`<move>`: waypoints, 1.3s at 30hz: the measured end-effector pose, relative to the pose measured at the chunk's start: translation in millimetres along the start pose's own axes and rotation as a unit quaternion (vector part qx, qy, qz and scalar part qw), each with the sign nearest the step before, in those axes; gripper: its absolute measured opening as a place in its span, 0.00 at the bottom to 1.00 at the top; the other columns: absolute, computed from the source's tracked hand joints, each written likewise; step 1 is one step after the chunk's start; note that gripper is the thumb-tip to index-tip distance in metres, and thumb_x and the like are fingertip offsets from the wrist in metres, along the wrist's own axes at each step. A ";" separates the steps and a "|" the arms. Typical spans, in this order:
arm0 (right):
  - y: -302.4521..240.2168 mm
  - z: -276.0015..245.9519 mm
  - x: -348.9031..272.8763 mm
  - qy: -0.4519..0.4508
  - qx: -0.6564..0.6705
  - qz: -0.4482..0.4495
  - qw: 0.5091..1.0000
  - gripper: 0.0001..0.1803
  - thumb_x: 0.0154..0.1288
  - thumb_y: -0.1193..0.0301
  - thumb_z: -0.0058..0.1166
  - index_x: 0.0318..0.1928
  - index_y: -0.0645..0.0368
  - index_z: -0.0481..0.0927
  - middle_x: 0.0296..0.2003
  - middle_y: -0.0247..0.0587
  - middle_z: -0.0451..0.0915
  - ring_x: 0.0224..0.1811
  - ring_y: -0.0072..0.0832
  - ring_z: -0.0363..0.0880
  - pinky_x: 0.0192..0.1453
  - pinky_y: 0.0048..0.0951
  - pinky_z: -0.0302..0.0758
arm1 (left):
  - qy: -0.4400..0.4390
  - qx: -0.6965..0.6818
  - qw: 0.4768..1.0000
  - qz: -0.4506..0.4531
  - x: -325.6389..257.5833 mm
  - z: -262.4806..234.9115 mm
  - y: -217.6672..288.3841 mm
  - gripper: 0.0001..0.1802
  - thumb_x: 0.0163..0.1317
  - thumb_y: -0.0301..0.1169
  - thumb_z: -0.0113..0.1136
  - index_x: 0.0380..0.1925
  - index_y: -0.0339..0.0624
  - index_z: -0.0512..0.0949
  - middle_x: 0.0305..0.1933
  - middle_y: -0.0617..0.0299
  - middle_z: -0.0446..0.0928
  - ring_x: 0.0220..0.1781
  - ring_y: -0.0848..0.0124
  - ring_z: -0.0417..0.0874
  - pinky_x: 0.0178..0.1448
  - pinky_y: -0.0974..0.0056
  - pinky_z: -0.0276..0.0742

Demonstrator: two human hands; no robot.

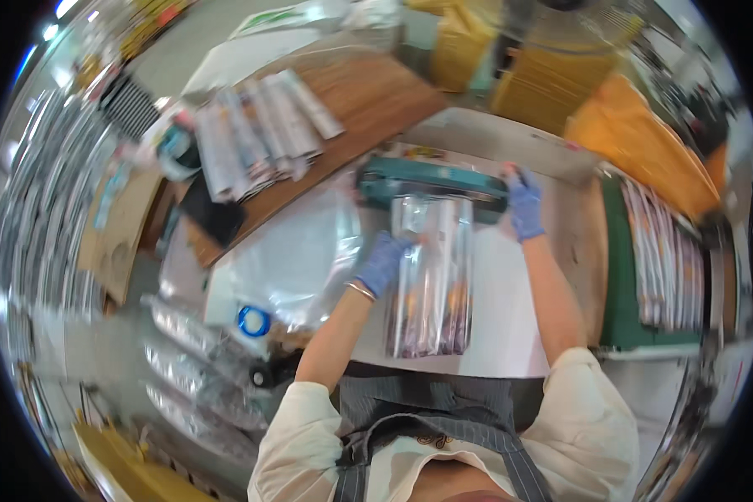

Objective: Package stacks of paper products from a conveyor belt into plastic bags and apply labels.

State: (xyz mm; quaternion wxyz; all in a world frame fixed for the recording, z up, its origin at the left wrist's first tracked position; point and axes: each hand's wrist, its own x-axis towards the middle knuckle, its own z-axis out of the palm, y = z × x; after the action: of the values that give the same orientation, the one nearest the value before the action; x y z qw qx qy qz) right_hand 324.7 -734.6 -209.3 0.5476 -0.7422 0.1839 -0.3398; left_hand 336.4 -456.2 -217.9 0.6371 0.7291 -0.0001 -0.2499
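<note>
A teal bar-shaped heat sealer [435,177] lies across the far part of the white work table. The top end of a clear plastic bag [431,284] reaches up to it, and long, flat, printed packs show through the film. My left hand [382,263], in a blue glove, grips the bag's left edge near the top, its fingers closed and slightly blurred. At the sealer's right end, my right hand [525,205], also gloved in blue, has its fingers closed around the end of the arm. Whether the bag's mouth sits inside the sealer is hidden.
Left of the bag lies a stack of clear plastic bags [284,255] with a blue tape roll [253,321] beside it. Several silvery packs [259,138] rest on a brown board [368,88]. More packs [661,255] stand right, below an orange bag [644,142].
</note>
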 end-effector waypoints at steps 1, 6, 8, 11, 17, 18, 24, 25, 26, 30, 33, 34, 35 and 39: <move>0.5 3.3 -3.5 0.000 0.079 0.052 0.996 0.12 0.60 0.65 0.52 0.39 0.61 0.80 0.30 0.32 0.78 0.34 0.21 0.73 0.41 0.23 0.70 | 0.104 0.187 0.974 0.073 -8.5 -9.5 -10.0 0.29 0.48 0.40 0.65 0.48 0.35 0.71 0.45 0.55 0.74 0.48 0.71 0.74 0.56 0.64 0.66; 6.6 -10.5 3.4 0.008 0.131 0.030 0.991 0.12 0.62 0.65 0.52 0.40 0.60 0.79 0.30 0.32 0.77 0.32 0.17 0.71 0.38 0.19 0.69 | 0.221 0.124 0.884 0.393 -59.7 -111.9 31.7 0.13 0.52 0.26 0.58 0.40 0.40 0.74 0.35 0.60 0.76 0.39 0.74 0.77 0.45 0.68 0.72; 6.0 -18.8 8.3 0.012 0.087 0.028 0.996 0.12 0.61 0.67 0.52 0.42 0.60 0.78 0.34 0.35 0.76 0.36 0.21 0.72 0.42 0.21 0.69 | 0.327 0.181 0.809 0.454 -56.9 -183.3 59.5 0.08 0.52 0.21 0.54 0.35 0.39 0.73 0.30 0.60 0.75 0.31 0.71 0.76 0.38 0.68 0.72; -43.9 14.9 -11.1 0.120 -0.251 -0.151 0.949 0.17 0.58 0.69 0.52 0.48 0.60 0.74 0.41 0.43 0.75 0.45 0.30 0.71 0.52 0.29 0.67 | 0.490 0.051 0.778 0.389 -19.8 -287.3 67.2 0.09 0.52 0.24 0.58 0.34 0.40 0.73 0.28 0.63 0.76 0.27 0.76 0.74 0.34 0.69 0.72; -216.3 192.5 -76.8 -0.063 -0.181 -0.396 0.898 0.22 0.52 0.73 0.53 0.50 0.60 0.70 0.50 0.47 0.70 0.52 0.42 0.69 0.59 0.36 0.63 | 0.445 -0.038 0.850 0.281 41.6 -343.7 97.8 0.14 0.56 0.33 0.61 0.38 0.39 0.71 0.30 0.63 0.74 0.30 0.78 0.72 0.33 0.72 0.70; -229.1 228.2 -83.4 -0.144 -0.142 -0.419 0.885 0.18 0.54 0.72 0.53 0.47 0.61 0.71 0.48 0.48 0.70 0.48 0.37 0.72 0.55 0.32 0.67 | 0.385 -0.128 0.862 0.303 40.2 -344.0 94.8 0.14 0.54 0.30 0.63 0.37 0.41 0.69 0.30 0.64 0.74 0.30 0.79 0.72 0.32 0.74 0.69; -280.9 375.1 -99.1 -0.418 -0.026 -0.016 0.908 0.12 0.56 0.65 0.59 0.33 0.62 0.78 0.25 0.31 0.76 0.26 0.16 0.71 0.32 0.18 0.67 | 0.281 -0.187 0.875 0.347 12.5 -314.2 84.8 0.14 0.52 0.21 0.61 0.33 0.42 0.65 0.29 0.66 0.73 0.29 0.81 0.72 0.34 0.76 0.69; -278.8 388.9 -101.1 -0.422 -0.029 -0.016 0.906 0.12 0.56 0.65 0.59 0.33 0.62 0.78 0.25 0.31 0.76 0.26 0.16 0.71 0.32 0.18 0.67 | 0.276 -0.169 0.878 0.353 9.1 -314.8 80.7 0.14 0.52 0.20 0.60 0.32 0.42 0.64 0.25 0.66 0.72 0.27 0.81 0.70 0.31 0.75 0.68; -275.1 400.3 -102.8 -0.412 0.028 0.017 0.911 0.12 0.55 0.65 0.59 0.31 0.62 0.79 0.24 0.30 0.77 0.25 0.15 0.70 0.31 0.18 0.67 | 0.270 -0.151 0.881 0.358 6.5 -316.0 76.9 0.14 0.52 0.19 0.60 0.31 0.42 0.63 0.22 0.67 0.72 0.24 0.82 0.69 0.28 0.75 0.67; -271.6 417.8 -110.6 -0.440 0.172 0.042 0.880 0.12 0.53 0.64 0.61 0.31 0.61 0.80 0.24 0.30 0.78 0.24 0.15 0.71 0.29 0.18 0.67 | 0.213 -0.083 0.906 0.355 -7.0 -334.5 71.9 0.13 0.52 0.16 0.57 0.34 0.41 0.67 0.27 0.68 0.72 0.28 0.83 0.70 0.34 0.77 0.69; -271.6 418.4 -101.6 -0.468 0.085 0.078 0.876 0.12 0.52 0.66 0.61 0.34 0.61 0.80 0.26 0.35 0.79 0.26 0.20 0.76 0.29 0.20 0.72 | 0.313 0.033 0.884 0.346 -31.0 -328.3 86.2 0.13 0.49 0.19 0.63 0.35 0.41 0.73 0.26 0.68 0.71 0.28 0.79 0.71 0.34 0.74 0.70; -273.8 420.0 -104.0 -0.476 0.050 0.100 0.872 0.12 0.52 0.67 0.61 0.35 0.61 0.80 0.26 0.36 0.79 0.26 0.21 0.78 0.28 0.20 0.73 | 0.314 0.030 0.885 0.344 -30.1 -330.9 84.1 0.13 0.49 0.19 0.63 0.35 0.41 0.73 0.26 0.68 0.71 0.28 0.79 0.71 0.34 0.74 0.70; -274.0 415.8 -106.4 -0.501 0.130 0.123 0.847 0.11 0.51 0.69 0.61 0.34 0.61 0.80 0.27 0.38 0.80 0.25 0.23 0.79 0.26 0.21 0.74 | 0.400 0.155 0.786 0.446 -28.0 -334.3 82.9 0.13 0.45 0.23 0.65 0.32 0.42 0.74 0.28 0.66 0.72 0.29 0.73 0.72 0.35 0.70 0.71; -282.1 411.6 -120.5 -0.497 0.171 0.158 0.836 0.12 0.49 0.69 0.62 0.33 0.62 0.79 0.26 0.38 0.79 0.24 0.24 0.76 0.26 0.23 0.71 | 0.475 0.306 0.645 0.515 -27.4 -338.9 76.0 0.15 0.37 0.30 0.68 0.29 0.45 0.77 0.34 0.64 0.74 0.37 0.62 0.74 0.39 0.60 0.72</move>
State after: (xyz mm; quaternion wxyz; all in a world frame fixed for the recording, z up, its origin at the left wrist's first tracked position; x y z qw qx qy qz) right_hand 502.7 -279.9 -51.0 0.7299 -0.6664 -0.0594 0.1405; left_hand 460.2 -146.9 -115.8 0.3166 0.7837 -0.1490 0.5131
